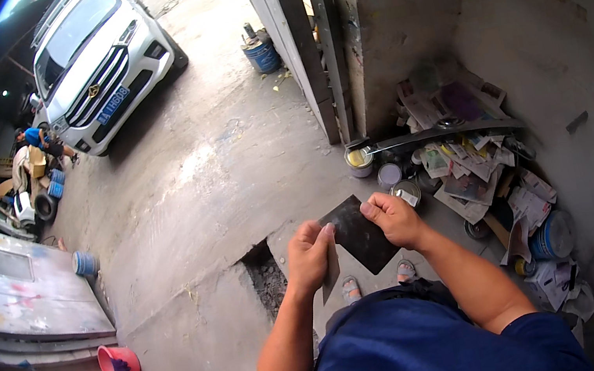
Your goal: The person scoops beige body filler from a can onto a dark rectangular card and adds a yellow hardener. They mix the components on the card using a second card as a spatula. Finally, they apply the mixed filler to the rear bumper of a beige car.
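Between my hands is a dark sheet of sandpaper point(363, 237), held up in front of my body above my feet. My left hand point(309, 256) pinches its left side, where a paler grey-brown flap hangs below the fingers. At the upper right edge, my right hand point(400, 220) grips it with the thumb on top and the fingers behind. The sheet looks bent or folded near the left hand.
A long dark curved strip point(446, 131) lies across paint cans point(359, 162) and piled newspapers point(465, 191) at right. A rough hole point(267, 274) breaks the concrete floor. Left stand a pink bucket point(118, 363) and white panel point(26, 273); farther off, a white vehicle point(96, 62) and a person point(38, 138).
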A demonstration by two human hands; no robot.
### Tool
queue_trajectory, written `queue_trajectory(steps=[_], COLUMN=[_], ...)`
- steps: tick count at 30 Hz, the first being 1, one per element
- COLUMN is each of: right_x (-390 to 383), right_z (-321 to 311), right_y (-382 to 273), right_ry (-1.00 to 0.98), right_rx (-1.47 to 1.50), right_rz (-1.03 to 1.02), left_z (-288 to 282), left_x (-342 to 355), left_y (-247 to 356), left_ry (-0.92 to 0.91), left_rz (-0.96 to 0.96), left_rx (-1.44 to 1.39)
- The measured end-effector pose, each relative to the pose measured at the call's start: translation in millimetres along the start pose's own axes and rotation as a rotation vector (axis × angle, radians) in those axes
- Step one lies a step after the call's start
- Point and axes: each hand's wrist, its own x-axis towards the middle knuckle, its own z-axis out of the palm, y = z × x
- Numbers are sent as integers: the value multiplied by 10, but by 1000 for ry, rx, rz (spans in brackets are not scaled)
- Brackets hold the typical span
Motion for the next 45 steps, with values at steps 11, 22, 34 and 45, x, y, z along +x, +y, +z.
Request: queue_trajectory(steps=[11, 22, 34, 45], right_x=[-145, -75, -1015, -1231], right_z=[-222, 236, 1348, 1647], right_y=[-216, 217, -2, -35], right_ry=[-298, -335, -804, -1085], right_rx=[-453, -187, -471, -809], right_rz=[-395, -329, -466, -714], left_z=[489, 327, -87, -36], left_x=[-345, -1272, -2527, -3194], left_y=[-418, -723, -1214, -1429], left_ry=[520, 749, 822, 1045], left_rz=[173, 162, 43, 40], left_rx=[-159, -106, -6, -14])
